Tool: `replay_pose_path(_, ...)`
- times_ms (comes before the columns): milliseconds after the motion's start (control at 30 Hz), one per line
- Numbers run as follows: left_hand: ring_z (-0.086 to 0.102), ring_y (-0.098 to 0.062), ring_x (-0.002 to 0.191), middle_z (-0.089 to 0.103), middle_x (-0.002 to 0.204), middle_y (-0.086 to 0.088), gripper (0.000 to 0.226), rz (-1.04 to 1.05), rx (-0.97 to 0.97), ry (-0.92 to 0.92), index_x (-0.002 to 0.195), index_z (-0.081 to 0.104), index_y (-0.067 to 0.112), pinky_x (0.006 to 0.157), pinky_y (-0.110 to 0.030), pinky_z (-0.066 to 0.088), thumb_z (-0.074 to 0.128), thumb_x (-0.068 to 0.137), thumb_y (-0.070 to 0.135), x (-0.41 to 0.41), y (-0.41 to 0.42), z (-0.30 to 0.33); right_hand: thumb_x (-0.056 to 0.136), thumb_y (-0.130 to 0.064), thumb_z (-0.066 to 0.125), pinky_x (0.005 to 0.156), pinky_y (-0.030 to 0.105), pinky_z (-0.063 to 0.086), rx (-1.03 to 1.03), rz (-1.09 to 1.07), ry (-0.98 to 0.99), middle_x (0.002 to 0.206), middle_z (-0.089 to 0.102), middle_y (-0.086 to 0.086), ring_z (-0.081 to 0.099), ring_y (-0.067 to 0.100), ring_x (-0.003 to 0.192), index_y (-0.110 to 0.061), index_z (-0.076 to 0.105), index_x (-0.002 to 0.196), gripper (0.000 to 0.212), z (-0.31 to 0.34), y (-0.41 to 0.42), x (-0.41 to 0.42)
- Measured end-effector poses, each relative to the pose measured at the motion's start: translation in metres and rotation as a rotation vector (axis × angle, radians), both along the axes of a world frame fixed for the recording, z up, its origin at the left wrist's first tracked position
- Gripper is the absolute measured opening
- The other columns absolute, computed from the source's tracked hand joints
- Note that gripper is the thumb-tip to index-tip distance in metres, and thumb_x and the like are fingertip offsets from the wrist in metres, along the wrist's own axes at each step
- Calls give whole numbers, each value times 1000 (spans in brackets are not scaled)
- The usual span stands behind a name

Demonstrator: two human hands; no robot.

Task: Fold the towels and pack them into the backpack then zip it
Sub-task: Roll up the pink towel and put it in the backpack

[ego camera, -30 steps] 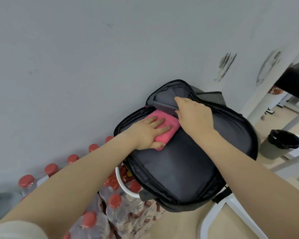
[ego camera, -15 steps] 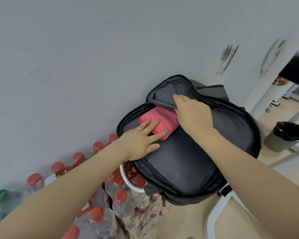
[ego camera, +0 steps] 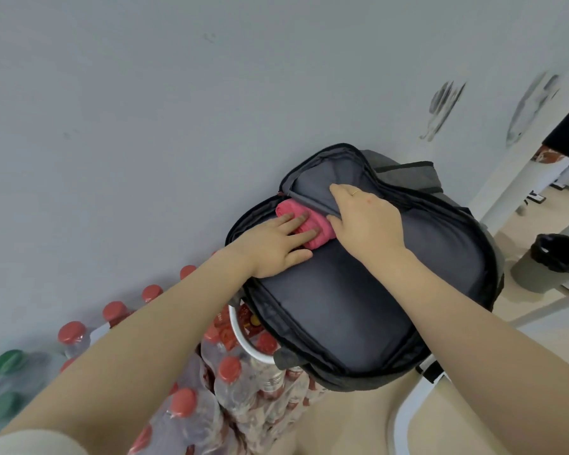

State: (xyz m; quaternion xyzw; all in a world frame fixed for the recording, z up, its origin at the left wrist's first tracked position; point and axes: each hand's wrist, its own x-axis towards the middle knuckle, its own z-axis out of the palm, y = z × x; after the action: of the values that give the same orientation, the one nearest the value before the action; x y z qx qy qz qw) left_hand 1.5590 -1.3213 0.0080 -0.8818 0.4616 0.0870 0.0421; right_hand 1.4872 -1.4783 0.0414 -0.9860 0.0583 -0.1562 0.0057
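— What's the biggest thing there?
— The grey wall point(ego camera: 178, 126), with a dark backpack point(ego camera: 358, 307) lying open just in front of it, beside packs of red-capped bottles point(ego camera: 230, 382).
— And the hands?
— The right hand point(ego camera: 368, 224) pinches the edge of the inner pocket. The left hand point(ego camera: 276, 244) lies flat, fingers straight, pressing on the towel.
— Where's the towel?
— The pink towel point(ego camera: 309, 221) sits rolled inside the backpack, at the pocket's mouth, between both hands.

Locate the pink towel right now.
Head view, centre: the pink towel sits in the open backpack, half tucked under the inner pocket edge, with the left hand pressing it and the right hand holding that pocket edge open.
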Motion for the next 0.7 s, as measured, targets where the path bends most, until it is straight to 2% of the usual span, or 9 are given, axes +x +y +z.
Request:
replay_pose_path(100, 10, -22, 145, 12, 156, -6, 63, -9, -94, -69, 147, 13, 23, 115, -26, 1, 16, 93, 54, -12, 39, 9, 78, -19, 67, 73, 41, 49, -84, 42, 19, 118, 61, 18, 61, 37, 96, 0, 55, 118, 46, -14, 14, 1)
replay_pose_path(167, 37, -26, 135, 39, 146, -10, 66, 27, -224, -106, 141, 37, 15, 111, -32, 24, 19, 91, 54, -23, 64, 13, 69, -19, 75, 73, 42, 52, -99, 16, 19, 110, 65, 21, 64, 37, 91, 2, 61, 109, 47, -20, 23, 1)
replay_pose_path(233, 63, -28, 106, 65, 117, -12, 49, 41, -367, -195, 118, 61, 7, 89, -37, 50, 31, 89, 33, -35, 88, 12, 72, -20, 72, 85, 46, 50, -75, 41, -31, 116, 63, 22, 63, 36, 101, 2, 62, 110, 45, -19, 35, 1)
replay_pose_path(267, 67, -27, 93, 69, 103, -10, 42, 75, -421, -230, 108, 65, 6, 78, -36, 55, 35, 86, 25, -41, 101, 10, 74, -20, 67, 89, 47, 48, -55, 101, -74, 118, 63, 20, 62, 36, 104, 0, 63, 109, 40, -18, 44, 1)
replay_pose_path(300, 68, -26, 86, 70, 95, -9, 38, 132, -438, -229, 102, 67, 6, 71, -36, 56, 37, 83, 21, -48, 114, 8, 76, -20, 62, 89, 46, 49, -20, 187, -106, 115, 65, 18, 63, 35, 102, -1, 64, 106, 35, -14, 56, 0)
replay_pose_path(367, 67, -26, 76, 69, 84, -7, 34, 279, -476, -219, 94, 67, 6, 61, -33, 56, 39, 81, 20, -67, 141, 3, 81, -21, 52, 77, 40, 53, 63, 377, -110, 103, 69, 13, 65, 32, 92, -5, 67, 99, 29, -6, 88, -4)
replay_pose_path(467, 63, -25, 65, 65, 74, -4, 30, 560, -522, -238, 87, 65, 10, 51, -29, 50, 40, 79, 24, -106, 191, -5, 94, -25, 43, 74, 37, 48, 122, 644, 64, 107, 65, 9, 60, 28, 99, -8, 61, 109, 30, -2, 151, -12)
replay_pose_path(567, 63, -26, 62, 66, 75, -6, 37, 818, -545, -251, 89, 66, 9, 51, -27, 46, 37, 80, 29, -162, 243, -12, 96, -30, 38, 73, 33, 45, 126, 887, 163, 113, 62, 4, 57, 25, 103, -15, 56, 115, 30, -8, 217, -29)
replay_pose_path(700, 60, -23, 61, 67, 84, -4, 48, 1131, -572, -289, 95, 66, 10, 52, -34, 52, 31, 79, 38, -259, 307, -29, 95, -30, 38, 67, 34, 45, 104, 1174, 227, 106, 64, 5, 59, 27, 96, -14, 58, 108, 28, -26, 305, -77)
